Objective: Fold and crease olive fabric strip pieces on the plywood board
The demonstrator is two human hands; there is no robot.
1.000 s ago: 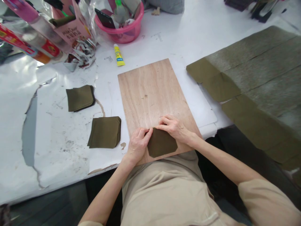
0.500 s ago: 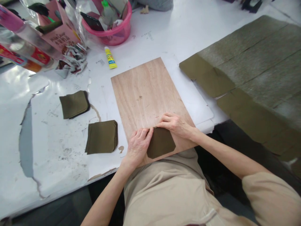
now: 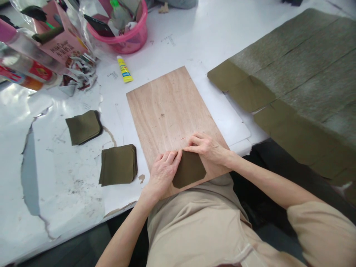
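Note:
A dark olive fabric piece (image 3: 190,170) with cut corners lies flat on a thin wooden board (image 3: 167,107), close to the board's near edge. My left hand (image 3: 165,168) rests at the piece's left side, its fingers pressed together and the fingertips at the far edge. From the right, my right hand (image 3: 205,146) pinches that same far edge, its index finger reaching toward the left fingertips. Both hands are closed on the fabric's edge. To the left of the board sit two stacks of similar pieces, a nearer stack (image 3: 118,165) and a farther stack (image 3: 84,127).
A yellow glue tube (image 3: 125,69) lies beyond the board. Behind it stands a pink basket (image 3: 122,42) of odds and ends, beside a pink box (image 3: 59,40) and bottles. Large olive sheets (image 3: 311,66) spread over the right side. The white table covering (image 3: 69,200) is torn at left.
The view has shifted slightly, so the tabletop things appear a little farther left. My right fingertips have slid slightly left along the far edge, closer to my left fingertips.

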